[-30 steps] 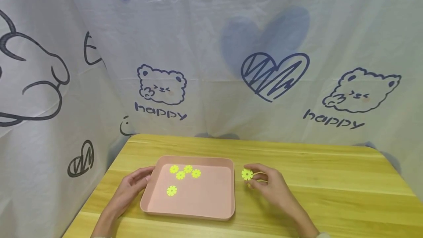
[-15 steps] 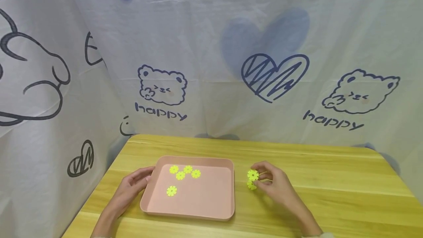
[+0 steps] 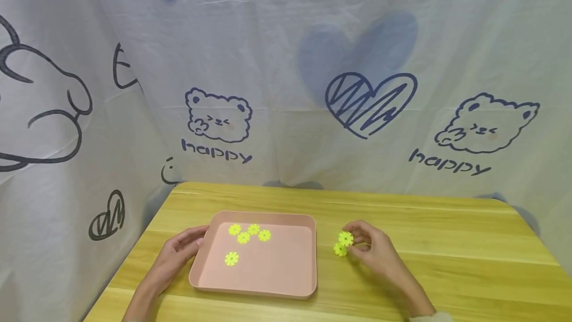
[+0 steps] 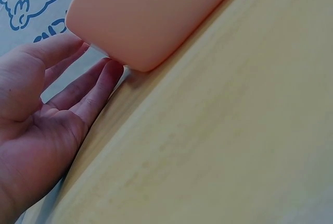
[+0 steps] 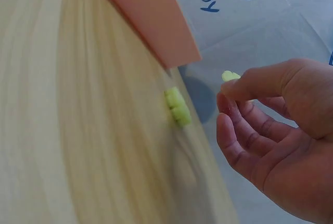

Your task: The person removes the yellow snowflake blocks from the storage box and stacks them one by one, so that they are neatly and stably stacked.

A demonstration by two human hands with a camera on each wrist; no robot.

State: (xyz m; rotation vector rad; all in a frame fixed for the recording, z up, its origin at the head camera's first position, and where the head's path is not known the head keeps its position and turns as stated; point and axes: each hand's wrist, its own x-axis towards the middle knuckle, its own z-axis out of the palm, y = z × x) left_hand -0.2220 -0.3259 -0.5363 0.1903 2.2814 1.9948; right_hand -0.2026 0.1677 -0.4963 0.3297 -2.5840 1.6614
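Observation:
My left hand [image 3: 176, 257] grips the left wall of a shallow pink tray [image 3: 272, 275]. In the left wrist view, its thumb is at the upper rim and its fingers [image 4: 93, 91] are low against the tray's wall. Inside the tray lie several yellow notched discs [image 3: 231, 259]. To the right of the tray, my right hand [image 3: 375, 252] pinches another notched disc [image 3: 346, 238] between thumb and fingertips, above the table. Just below it, a yellow notched piece [image 3: 340, 249] lies on the table; in the right wrist view this piece [image 5: 178, 107] looks thick.
The wooden table [image 3: 447, 252] runs under the tray and both hands. Behind it and on the left hangs a white cloth [image 3: 286, 153] printed with bears and hearts.
My right hand has moved a little to the right with its disc, and the piece on the table beneath has come into fuller view. The left hand and tray stay put.

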